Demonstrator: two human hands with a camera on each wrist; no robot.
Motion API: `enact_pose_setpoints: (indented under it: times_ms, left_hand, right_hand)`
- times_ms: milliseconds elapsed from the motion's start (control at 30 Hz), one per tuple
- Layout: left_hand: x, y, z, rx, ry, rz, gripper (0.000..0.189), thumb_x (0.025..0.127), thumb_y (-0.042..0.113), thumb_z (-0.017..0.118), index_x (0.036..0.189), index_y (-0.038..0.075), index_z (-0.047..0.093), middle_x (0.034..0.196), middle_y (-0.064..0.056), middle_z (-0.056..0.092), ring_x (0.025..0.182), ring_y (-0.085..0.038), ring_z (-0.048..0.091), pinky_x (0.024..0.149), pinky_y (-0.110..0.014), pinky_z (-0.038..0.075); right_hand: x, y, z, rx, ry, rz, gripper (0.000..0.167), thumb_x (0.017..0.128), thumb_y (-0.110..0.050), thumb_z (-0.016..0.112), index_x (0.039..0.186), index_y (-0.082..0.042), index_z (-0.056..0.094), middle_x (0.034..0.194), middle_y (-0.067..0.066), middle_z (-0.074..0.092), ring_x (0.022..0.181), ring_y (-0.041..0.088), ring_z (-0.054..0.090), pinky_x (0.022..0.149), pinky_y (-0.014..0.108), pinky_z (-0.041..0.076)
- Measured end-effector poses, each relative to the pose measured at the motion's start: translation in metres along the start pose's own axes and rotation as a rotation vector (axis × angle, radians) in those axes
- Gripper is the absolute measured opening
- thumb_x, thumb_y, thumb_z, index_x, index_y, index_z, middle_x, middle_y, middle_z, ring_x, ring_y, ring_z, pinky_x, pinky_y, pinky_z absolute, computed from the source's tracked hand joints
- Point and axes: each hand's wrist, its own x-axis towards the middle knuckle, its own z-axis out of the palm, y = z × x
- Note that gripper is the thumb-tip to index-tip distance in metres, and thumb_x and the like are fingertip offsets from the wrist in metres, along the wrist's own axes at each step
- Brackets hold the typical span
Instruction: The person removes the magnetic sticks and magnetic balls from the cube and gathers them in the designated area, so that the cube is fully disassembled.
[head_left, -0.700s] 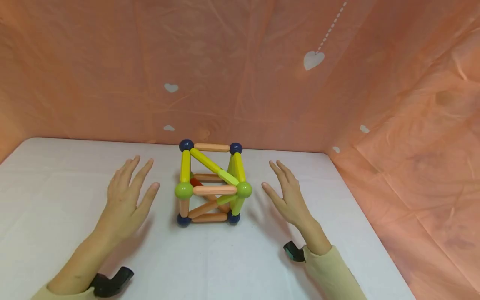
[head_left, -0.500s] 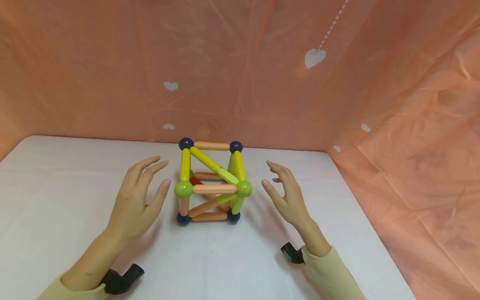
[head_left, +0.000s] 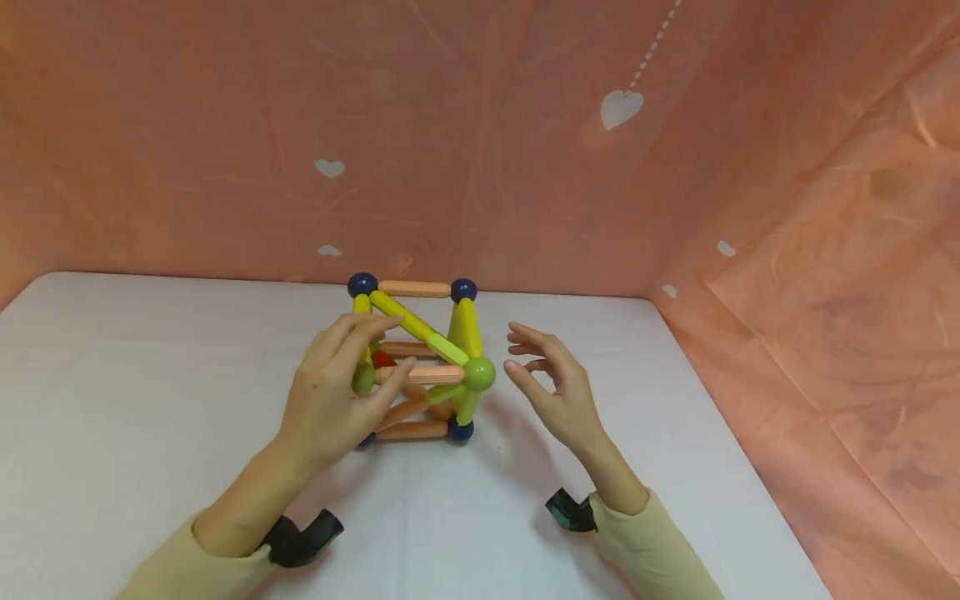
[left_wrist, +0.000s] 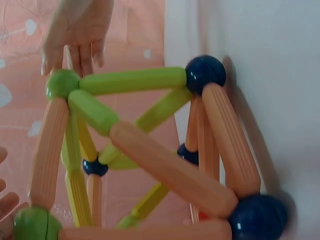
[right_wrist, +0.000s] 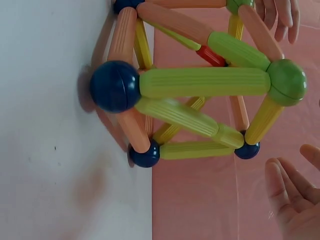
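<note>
- Orange, yellow and green rods (head_left: pixel 414 289) joined by navy balls (head_left: pixel 462 290) and green balls (head_left: pixel 479 374) into one cube (head_left: pixel 447 348), standing on the white table (head_left: pixel 150 375) just left of centre in the head view.
- Left hand (head_left: pixel 330 392) left of centre, in front of the cube's left side and partly covering a green ball there.
- Left fingers curved, thumb held apart from them, with a gap between the tips; cannot tell whether touching the ball or the rods.
- Right hand (head_left: pixel 558 392) just beside the cube, right of centre and apart from it; fingers side by side and lightly bent, thumb away from them, tips towards the cube.
- In the left wrist view, cube across most of the picture, right hand at upper left, left fingertips at the lower left edge.
- In the right wrist view, cube across the upper half, right hand at lower right, left fingertips in the upper right corner.
- Black mounts (head_left: pixel 303 540) at both wrists, beside pale sleeves (head_left: pixel 660 550) along the lower edge of the head view.
- Orange backdrop (head_left: pixel 487 125) across the upper half, dotted with white hearts (head_left: pixel 622 109).
</note>
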Motion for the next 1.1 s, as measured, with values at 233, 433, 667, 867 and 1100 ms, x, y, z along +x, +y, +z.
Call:
enact_pose_setpoints:
  times_ms: [233,433,667,867,1100]
  left_hand:
    - [0.001,0.007,0.012,0.052,-0.035,0.028,0.049,0.073,0.019,0.082,0.114,0.001,0.063,0.102,-0.012,0.063,0.087,-0.028,0.058,0.075,-0.04,0.046]
    - [-0.001,0.007,0.019,0.106,-0.083,0.076,0.055,0.071,0.033,0.084,0.111,0.0,0.064,0.095,-0.01,0.067,0.09,-0.027,0.063,0.081,-0.044,0.047]
    - [-0.002,0.011,0.02,0.212,-0.198,0.073,0.058,0.071,0.036,0.084,0.112,0.003,0.062,0.098,-0.01,0.07,0.087,-0.025,0.067,0.072,-0.039,0.053]
    - [0.001,0.015,0.021,0.256,-0.28,0.057,0.055,0.075,0.041,0.08,0.113,0.006,0.063,0.098,-0.009,0.071,0.084,-0.025,0.069,0.066,-0.038,0.055]
    - [0.003,0.018,0.026,0.277,-0.337,0.066,0.056,0.076,0.04,0.08,0.119,0.009,0.064,0.095,-0.006,0.072,0.077,-0.021,0.069,0.063,-0.033,0.055]
  right_hand:
    - [-0.001,-0.005,0.006,0.102,-0.043,0.085,0.044,0.091,-0.008,0.064,0.134,-0.012,0.053,0.115,0.013,0.065,0.107,0.023,0.061,0.086,0.026,0.05]
    - [-0.003,-0.008,0.01,0.13,-0.071,0.076,0.042,0.091,-0.008,0.064,0.132,-0.008,0.055,0.111,0.014,0.066,0.105,0.023,0.061,0.083,0.026,0.051]
    - [-0.003,-0.008,0.012,0.174,-0.105,0.052,0.041,0.087,-0.006,0.068,0.126,-0.001,0.058,0.111,0.016,0.066,0.102,0.016,0.061,0.078,0.024,0.052]
    - [-0.005,-0.007,0.016,0.201,-0.132,0.044,0.036,0.085,-0.005,0.071,0.12,0.002,0.062,0.117,0.017,0.064,0.101,0.012,0.059,0.075,0.023,0.052]
    - [-0.004,-0.007,0.018,0.231,-0.149,0.055,0.037,0.083,-0.001,0.072,0.119,0.002,0.063,0.119,0.018,0.064,0.102,0.011,0.06,0.073,0.023,0.052]
